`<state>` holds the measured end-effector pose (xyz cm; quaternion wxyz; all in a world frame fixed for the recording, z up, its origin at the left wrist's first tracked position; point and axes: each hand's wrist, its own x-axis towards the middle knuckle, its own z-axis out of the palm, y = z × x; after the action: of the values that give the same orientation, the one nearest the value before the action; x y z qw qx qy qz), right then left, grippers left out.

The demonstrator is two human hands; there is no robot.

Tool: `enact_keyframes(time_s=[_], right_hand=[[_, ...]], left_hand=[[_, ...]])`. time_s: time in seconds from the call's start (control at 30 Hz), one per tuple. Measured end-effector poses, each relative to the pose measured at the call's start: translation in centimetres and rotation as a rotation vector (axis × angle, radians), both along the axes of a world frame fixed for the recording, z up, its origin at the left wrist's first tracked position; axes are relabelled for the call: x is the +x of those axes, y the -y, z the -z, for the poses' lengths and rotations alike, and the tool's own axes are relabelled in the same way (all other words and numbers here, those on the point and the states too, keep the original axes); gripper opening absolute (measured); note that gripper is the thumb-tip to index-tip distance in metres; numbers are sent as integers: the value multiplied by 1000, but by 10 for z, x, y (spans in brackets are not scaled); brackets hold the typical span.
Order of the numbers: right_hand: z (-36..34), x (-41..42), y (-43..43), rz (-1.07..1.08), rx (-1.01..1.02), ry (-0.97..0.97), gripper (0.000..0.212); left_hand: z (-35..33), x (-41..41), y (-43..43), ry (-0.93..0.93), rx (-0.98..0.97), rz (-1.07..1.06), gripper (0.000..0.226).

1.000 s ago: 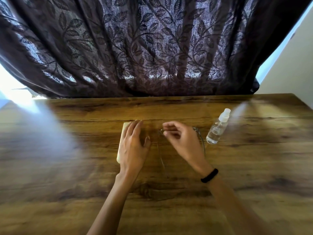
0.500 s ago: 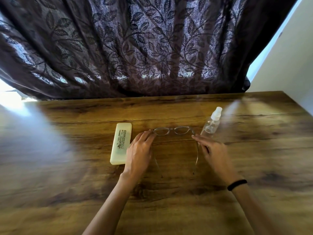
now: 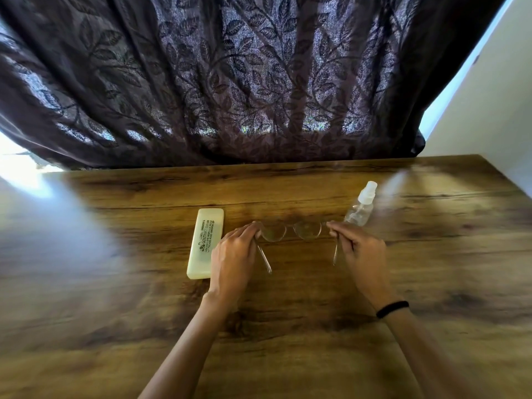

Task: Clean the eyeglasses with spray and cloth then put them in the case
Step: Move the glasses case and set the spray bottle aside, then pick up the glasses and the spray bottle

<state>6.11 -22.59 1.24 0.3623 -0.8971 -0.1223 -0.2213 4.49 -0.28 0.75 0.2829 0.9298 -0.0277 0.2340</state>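
Both hands are on the eyeglasses (image 3: 290, 231) now, out over the middle of the wooden bench (image 3: 115, 283). The left grip (image 3: 234, 254) is a bare hand, fingers curled, and it pinches the frame at its left corner, right where the arm meets the lens. The right grip (image 3: 359, 249) does the same at the other corner, with fingertips closed on the hinge end. So both grips are grasping the eyeglasses, one at each side.

The two round lenses sit between the hands and face away from the person. Both arms of the frame are unfolded and point back toward the body. I cannot tell whether the frame touches the bench or hangs just above it.

The pale case (image 3: 205, 243) lies flat and closed just beside the left grip, with dark print along its lid. The clear spray bottle (image 3: 359, 208) with its white nozzle stands just beyond the right fingertips, close behind the right end of the frame.

There's a black band (image 3: 392, 309) on the right wrist. A dark curtain (image 3: 230, 82) with a leaf pattern hangs behind the bench, and a white wall (image 3: 489, 96) shows at the right.
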Motion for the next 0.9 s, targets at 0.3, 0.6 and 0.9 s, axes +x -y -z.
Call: enact_keyframes(time_s=[0.3,0.6,0.9], right_hand=[[-39,6,-15,2,208,130,25],[-41,20,-25,40,211,180,21],[-94,55,-31,-16,254,535,20]], left_hand=[[-28,5,-9,123,-121,4,17],[-37,19,-17,153,-182,98,19],[-77,72,-27,427,-152,221,30]])
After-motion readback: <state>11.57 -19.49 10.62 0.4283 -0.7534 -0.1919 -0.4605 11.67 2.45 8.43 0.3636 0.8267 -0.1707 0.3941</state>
